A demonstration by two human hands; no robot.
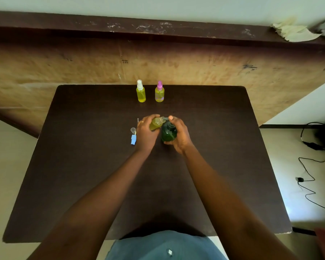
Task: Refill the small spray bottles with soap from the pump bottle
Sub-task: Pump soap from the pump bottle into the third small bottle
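My left hand [145,135] grips an uncapped small bottle [156,123] of yellow-green liquid, tilted with its open neck against the spout of the dark green pump bottle [168,133]. My right hand [178,136] is wrapped round the pump bottle, with a fingertip on top of the pump head. The pump bottle stands on the dark table [101,166]. At the table's far edge stand two filled spray bottles, one with a white cap [140,91] and one with a pink cap [159,91].
A blue spray head [133,140] and a small clear cap [133,130] lie on the table just left of my left hand. A wooden board leans behind the table. Black cables [311,166] run over the floor at the right.
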